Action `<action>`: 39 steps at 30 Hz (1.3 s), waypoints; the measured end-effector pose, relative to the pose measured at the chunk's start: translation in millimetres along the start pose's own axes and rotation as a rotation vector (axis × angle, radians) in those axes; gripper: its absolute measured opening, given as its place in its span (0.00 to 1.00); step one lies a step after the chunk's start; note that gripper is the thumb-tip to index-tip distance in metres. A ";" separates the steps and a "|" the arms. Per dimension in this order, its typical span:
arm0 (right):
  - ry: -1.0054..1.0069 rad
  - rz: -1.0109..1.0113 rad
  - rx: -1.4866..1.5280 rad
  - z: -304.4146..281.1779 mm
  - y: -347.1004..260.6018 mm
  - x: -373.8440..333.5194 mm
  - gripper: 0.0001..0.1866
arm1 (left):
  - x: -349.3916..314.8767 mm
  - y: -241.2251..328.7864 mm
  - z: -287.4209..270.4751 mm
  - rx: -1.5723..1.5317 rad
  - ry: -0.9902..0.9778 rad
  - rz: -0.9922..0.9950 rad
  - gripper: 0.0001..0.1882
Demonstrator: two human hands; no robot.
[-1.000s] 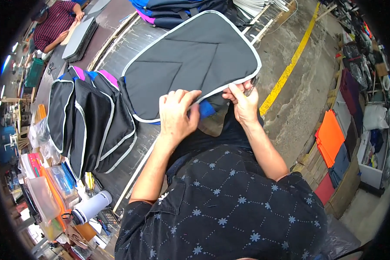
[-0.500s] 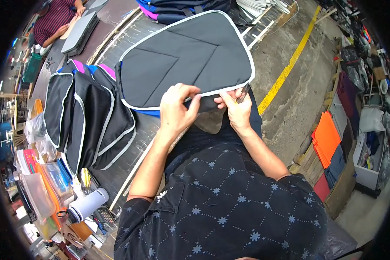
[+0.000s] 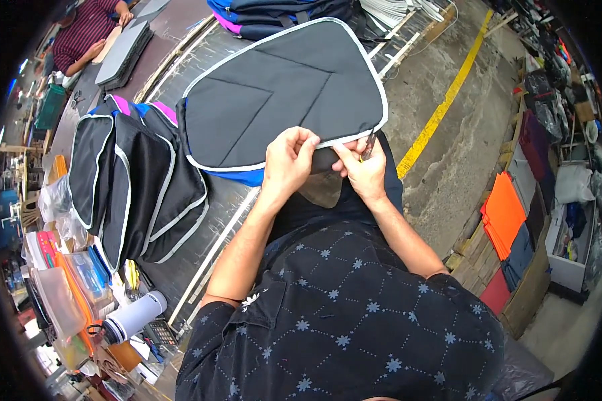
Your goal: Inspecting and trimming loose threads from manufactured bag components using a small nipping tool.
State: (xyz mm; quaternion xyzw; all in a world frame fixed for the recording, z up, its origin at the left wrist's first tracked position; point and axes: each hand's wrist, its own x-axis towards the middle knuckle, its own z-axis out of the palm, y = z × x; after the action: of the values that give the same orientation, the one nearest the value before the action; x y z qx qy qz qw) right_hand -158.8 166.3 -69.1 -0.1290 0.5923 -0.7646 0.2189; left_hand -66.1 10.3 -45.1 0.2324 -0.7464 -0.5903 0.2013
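Holding the near edge of a dark grey padded panel [image 3: 294, 87], I have my 2 hands close together but not touching. My right hand [image 3: 363, 164] is clamped on a small dark tool [image 3: 370, 142], and its thumb lies against the pale trim [image 3: 269, 164] that runs around the panel. My left hand [image 3: 289, 160] is just beside it, thumb and forefinger nearly meeting at the same trim; from this angle I cannot tell whether they pinch anything.

The panel lies in front of me on the table [image 3: 215, 210], its near edge reaching out over my lap. It has 2 bent seams across its face, and a strip of blue cloth [image 3: 247, 177] shows under its near left part. Just beside its left end sits a black bag [image 3: 137, 187] with pale edging and purple patches. Past the far edge is a blue and black bag [image 3: 267, 30].

To my left, nearer me, a pale flask [image 3: 137, 314] lies beside a calculator [image 3: 162, 332]. Farther off, a person in a striped shirt [image 3: 83, 40] works beside a stack of grey sheets [image 3: 124, 53]. A yellow line [image 3: 448, 93] crosses the floor on my right.
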 end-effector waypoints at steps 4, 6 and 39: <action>-0.080 -0.128 -0.724 -8.3 -31.5 -7.1 0.14 | -1.0 6.6 -5.7 -0.131 -0.049 -0.146 0.09; -0.103 -0.048 -0.779 -6.0 -57.0 -17.3 0.17 | -0.7 1.8 -7.9 -0.144 -0.031 -0.129 0.08; -0.192 -0.278 -1.228 14.2 -72.1 -8.9 0.13 | -18.9 -30.6 24.1 -0.115 0.170 0.140 0.04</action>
State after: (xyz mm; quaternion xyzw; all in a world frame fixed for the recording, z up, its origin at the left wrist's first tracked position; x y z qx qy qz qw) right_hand -157.7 173.1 4.6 -0.3745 0.8784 -0.2918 0.0558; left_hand -61.4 34.3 -80.8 0.2169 -0.7058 -0.5950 0.3173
